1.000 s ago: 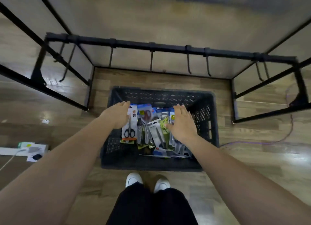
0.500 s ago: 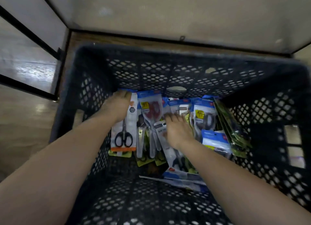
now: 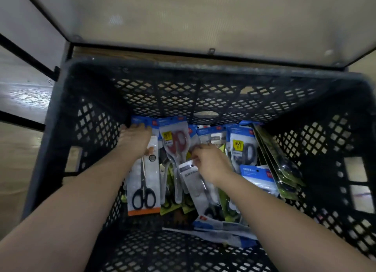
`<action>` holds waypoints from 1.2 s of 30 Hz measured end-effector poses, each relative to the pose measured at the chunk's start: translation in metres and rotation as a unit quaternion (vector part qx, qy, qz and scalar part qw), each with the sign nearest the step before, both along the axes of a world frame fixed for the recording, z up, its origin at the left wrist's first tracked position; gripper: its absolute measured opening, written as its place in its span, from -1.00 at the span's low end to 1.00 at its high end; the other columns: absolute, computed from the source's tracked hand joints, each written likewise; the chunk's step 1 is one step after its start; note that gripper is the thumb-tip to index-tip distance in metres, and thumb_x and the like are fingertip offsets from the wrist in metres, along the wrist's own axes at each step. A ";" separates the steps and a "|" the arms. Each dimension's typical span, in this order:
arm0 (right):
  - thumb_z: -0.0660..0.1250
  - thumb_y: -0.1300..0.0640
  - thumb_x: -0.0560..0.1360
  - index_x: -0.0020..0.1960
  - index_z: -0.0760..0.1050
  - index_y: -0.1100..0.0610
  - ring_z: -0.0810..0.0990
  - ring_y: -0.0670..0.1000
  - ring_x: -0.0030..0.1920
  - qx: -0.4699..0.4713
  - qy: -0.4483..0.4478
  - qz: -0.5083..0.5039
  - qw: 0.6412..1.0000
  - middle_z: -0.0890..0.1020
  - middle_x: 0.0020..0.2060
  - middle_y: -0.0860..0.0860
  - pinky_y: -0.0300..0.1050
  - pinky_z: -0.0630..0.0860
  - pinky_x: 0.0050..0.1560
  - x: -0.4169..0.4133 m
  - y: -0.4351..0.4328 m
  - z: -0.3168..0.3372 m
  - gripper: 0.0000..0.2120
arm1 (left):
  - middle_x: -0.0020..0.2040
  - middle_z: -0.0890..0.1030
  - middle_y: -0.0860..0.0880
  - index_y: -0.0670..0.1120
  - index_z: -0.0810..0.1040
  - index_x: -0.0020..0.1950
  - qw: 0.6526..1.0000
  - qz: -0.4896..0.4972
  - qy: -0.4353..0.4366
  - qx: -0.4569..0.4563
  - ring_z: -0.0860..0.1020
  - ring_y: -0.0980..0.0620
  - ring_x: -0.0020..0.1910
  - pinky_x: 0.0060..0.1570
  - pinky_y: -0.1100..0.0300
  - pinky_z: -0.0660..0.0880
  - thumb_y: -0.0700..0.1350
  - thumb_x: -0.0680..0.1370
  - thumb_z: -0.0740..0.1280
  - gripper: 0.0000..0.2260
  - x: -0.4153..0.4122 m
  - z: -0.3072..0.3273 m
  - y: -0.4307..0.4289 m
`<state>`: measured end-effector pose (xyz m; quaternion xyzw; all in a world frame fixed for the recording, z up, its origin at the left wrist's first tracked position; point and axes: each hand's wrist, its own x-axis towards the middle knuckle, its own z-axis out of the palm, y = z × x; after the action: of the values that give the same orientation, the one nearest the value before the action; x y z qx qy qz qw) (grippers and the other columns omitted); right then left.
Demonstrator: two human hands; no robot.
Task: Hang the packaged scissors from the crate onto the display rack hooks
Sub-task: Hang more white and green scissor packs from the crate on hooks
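Right now both hands are reaching deep into the crate [image 3: 183,68], where the scissors packs are lying in an overlapping heap. The right hand [image 3: 211,162] is holding a narrow pinch on the top edge of a white pack [image 3: 191,176], while the left hand [image 3: 133,138] is lying over the top of the black scissors pack [image 3: 143,182], though I cannot tell whether it is gripping. With the red scissors pack [image 3: 176,143] just left of the right fingertips and touching the pinched one, a lift is risking dragging neighbours up or slipping off slick plastic.

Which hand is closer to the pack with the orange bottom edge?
Left. The left hand rests on the top of the orange-edged pack; the right hand is off to its right, pinching a grey pack.
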<state>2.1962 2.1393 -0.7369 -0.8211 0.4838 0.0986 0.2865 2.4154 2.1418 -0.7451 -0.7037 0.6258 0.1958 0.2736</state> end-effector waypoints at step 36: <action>0.23 0.07 0.56 -0.23 0.43 -0.08 0.49 -0.03 -0.23 -0.024 -0.081 -0.026 0.996 0.50 -0.32 -0.13 -0.14 0.40 -0.24 0.080 0.051 0.612 -0.80 | 0.04 0.62 0.04 -0.01 0.63 0.12 0.913 0.072 0.137 -0.377 0.55 0.02 0.05 -0.01 0.18 0.43 -0.07 0.60 0.22 -0.79 0.094 0.737 0.108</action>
<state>2.2766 2.1899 -0.1247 -0.8201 0.4822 0.0124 0.3078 2.5095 2.2497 -0.0081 -0.7639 0.6323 0.0591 -0.1149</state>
